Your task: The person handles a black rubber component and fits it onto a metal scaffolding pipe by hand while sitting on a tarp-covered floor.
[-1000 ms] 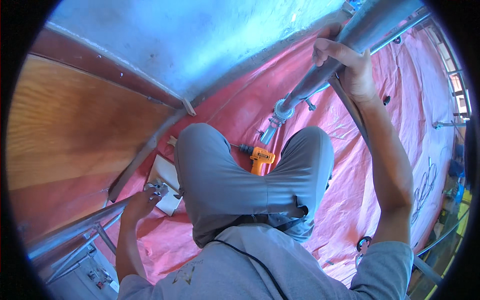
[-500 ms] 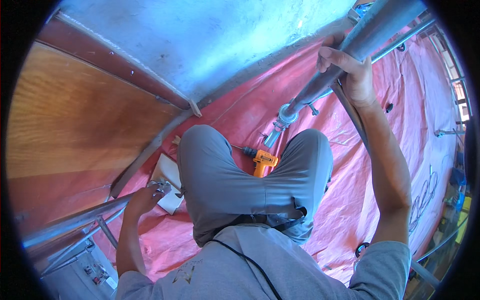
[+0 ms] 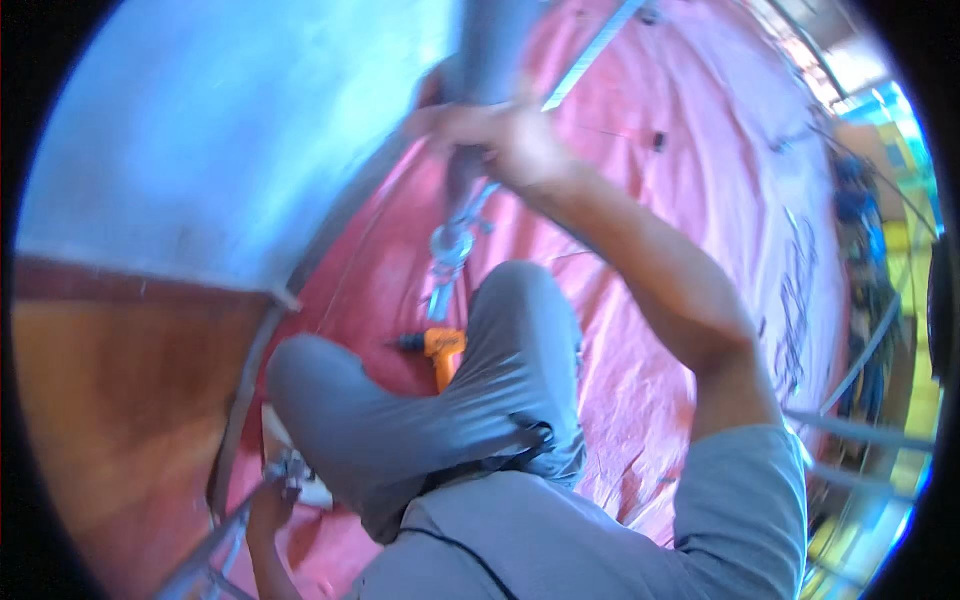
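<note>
Upper centre, my right hand [image 3: 510, 142] is wrapped round a thick grey metal pipe [image 3: 488, 50], blurred by motion. Lower down, the pipe ends at a round metal coupler [image 3: 452, 240] just beyond my knees. At the lower left, my left hand [image 3: 268, 508] is closed on a small silvery metal fitting [image 3: 289, 470], whose exact shape is too blurred to make out. Part of the hand's grip is hidden. An orange cordless drill [image 3: 445, 350] lies between my knees, its dark chuck pointing left.
Pink sheeting [image 3: 640, 270] covers the floor. A wall with a blue-white upper part [image 3: 230, 130] and a brown wooden panel [image 3: 130, 390] stands on the left. Coiled dark cord [image 3: 795, 300] lies at right, near metal bars [image 3: 860, 430]. A pale flat piece [image 3: 315, 492] lies beside my left hand.
The view has swung right, so wall, drill and pipe sit further left in it. My right hand stays on the pipe, my left hand at the metal fitting.
</note>
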The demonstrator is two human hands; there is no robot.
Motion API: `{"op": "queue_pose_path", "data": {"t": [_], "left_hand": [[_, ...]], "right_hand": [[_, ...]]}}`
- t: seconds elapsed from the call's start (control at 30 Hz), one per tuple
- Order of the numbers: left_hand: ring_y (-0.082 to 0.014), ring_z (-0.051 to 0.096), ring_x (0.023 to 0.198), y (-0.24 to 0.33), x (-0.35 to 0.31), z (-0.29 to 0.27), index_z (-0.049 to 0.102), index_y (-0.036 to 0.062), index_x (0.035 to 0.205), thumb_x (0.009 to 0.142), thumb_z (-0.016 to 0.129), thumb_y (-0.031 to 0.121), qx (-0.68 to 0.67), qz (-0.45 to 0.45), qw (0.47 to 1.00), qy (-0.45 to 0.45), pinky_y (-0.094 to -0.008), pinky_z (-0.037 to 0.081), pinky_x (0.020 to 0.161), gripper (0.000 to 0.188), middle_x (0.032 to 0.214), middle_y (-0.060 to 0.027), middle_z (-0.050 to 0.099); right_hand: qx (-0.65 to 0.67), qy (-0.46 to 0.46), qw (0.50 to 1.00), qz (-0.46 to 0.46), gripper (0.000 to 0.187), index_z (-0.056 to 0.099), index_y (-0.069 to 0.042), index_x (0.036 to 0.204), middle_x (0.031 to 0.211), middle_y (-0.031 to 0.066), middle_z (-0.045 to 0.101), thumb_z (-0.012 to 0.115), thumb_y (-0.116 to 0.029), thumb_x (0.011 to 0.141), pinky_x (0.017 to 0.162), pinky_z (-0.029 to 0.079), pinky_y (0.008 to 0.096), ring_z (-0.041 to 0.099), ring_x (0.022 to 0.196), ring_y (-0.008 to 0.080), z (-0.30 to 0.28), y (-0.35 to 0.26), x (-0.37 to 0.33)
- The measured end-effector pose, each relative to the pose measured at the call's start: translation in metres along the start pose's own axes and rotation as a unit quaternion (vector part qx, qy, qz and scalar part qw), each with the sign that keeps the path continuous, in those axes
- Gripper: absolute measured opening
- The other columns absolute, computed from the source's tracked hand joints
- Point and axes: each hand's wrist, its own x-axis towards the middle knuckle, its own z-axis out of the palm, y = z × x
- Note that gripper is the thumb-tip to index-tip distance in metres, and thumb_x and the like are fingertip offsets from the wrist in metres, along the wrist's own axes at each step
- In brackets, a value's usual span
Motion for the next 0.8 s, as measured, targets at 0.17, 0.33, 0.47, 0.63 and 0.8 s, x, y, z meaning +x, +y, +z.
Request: {"op": "queue_pose_path", "data": {"t": [0.17, 0.33, 0.47, 0.63, 0.8], "left_hand": [[-0.0468, 0.073, 0.106, 0.030, -0.005, -0.021, 0.070, -0.0008, 0.128, 0.097, 0.069, 0.029, -0.091, 0.000, 0.996, -0.005, -0.0517, 0.057, 0.091, 0.043, 0.113, -0.0276, 0.076], [-0.0471, 0.072, 0.099, 0.064, 0.004, -0.059, 0.068, 0.0000, 0.123, 0.100, 0.069, 0.029, -0.089, -0.014, 0.992, 0.088, -0.0494, 0.055, 0.083, 0.037, 0.106, -0.0283, 0.073], [-0.0392, 0.073, 0.102, 0.131, 0.032, -0.146, 0.063, -0.0001, 0.136, 0.109, 0.062, 0.028, -0.149, 0.014, 0.930, 0.337, -0.0454, 0.056, 0.089, 0.039, 0.112, -0.0239, 0.074], [-0.0289, 0.066, 0.129, 0.257, 0.040, -0.266, 0.042, -0.0015, 0.161, 0.116, 0.051, 0.023, -0.390, 0.269, 0.754, 0.455, -0.0403, 0.052, 0.111, 0.052, 0.139, -0.0202, 0.068], [-0.0259, 0.059, 0.136, 0.438, 0.052, -0.342, 0.032, -0.0026, 0.165, 0.107, 0.064, 0.014, -0.386, 0.563, 0.643, 0.347, -0.0398, 0.047, 0.115, 0.068, 0.148, -0.0236, 0.060]], "right_hand": [[0.021, -0.015, 0.998, 0.055, 0.021, 0.075, -0.001, 0.087, 0.070, 0.0042, 0.067, 0.088, -0.016, 0.078, 0.063, 0.050, 0.0309, 0.064, 0.064, 0.0140, -0.006, -0.024, -0.006], [-0.005, -0.015, 0.999, 0.046, 0.024, 0.075, -0.003, 0.088, 0.071, 0.0056, 0.068, 0.085, -0.022, 0.079, 0.064, 0.050, 0.0329, 0.065, 0.065, 0.0139, -0.005, -0.036, -0.013], [-0.048, 0.026, 0.996, 0.066, 0.034, 0.072, 0.002, 0.095, 0.079, 0.0114, 0.070, 0.084, -0.026, 0.080, 0.072, 0.053, 0.0373, 0.068, 0.074, 0.0213, -0.009, -0.043, -0.019], [-0.255, 0.233, 0.938, -0.015, 0.046, 0.067, 0.007, 0.117, 0.118, 0.0275, 0.069, 0.082, -0.023, 0.086, 0.091, 0.056, 0.0458, 0.071, 0.105, 0.0388, 0.028, -0.040, -0.059], [-0.268, 0.261, 0.898, -0.230, 0.036, 0.070, 0.002, 0.116, 0.114, 0.0212, 0.072, 0.078, 0.001, 0.081, 0.091, 0.059, 0.0437, 0.073, 0.103, 0.0370, 0.024, -0.015, -0.174]]}}
